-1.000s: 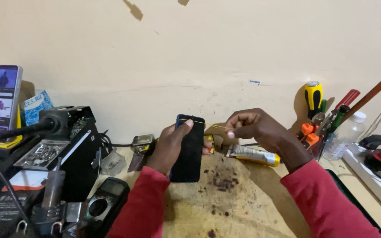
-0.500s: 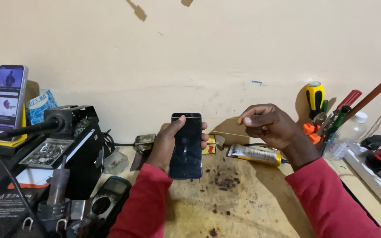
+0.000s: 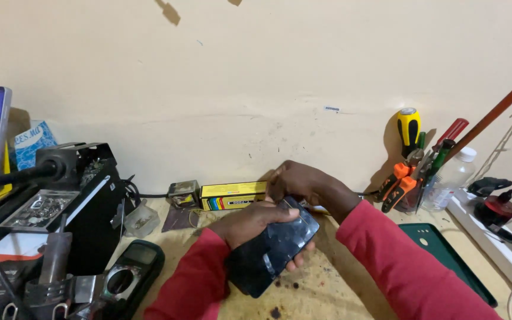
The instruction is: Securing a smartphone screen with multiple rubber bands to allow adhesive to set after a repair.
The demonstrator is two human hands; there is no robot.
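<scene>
From the head camera, the left hand [image 3: 250,222] grips a dark phone [image 3: 274,249] with a cracked screen, tilted above the stained wooden bench [image 3: 321,290]. The right hand [image 3: 303,184] curls over the phone's top edge, fingertips touching it. A yellow box [image 3: 232,195] lies just behind the hands. A green mat [image 3: 445,252] lies to the right, near a cup of screwdrivers and pliers [image 3: 413,172].

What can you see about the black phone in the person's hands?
The phone is a flat, glossy black slab with rounded corners and a dark screen showing pale smudges or reflections. It lies tilted above the wooden bench. The left hand cradles it from below, while the right hand touches its top edge.
</scene>
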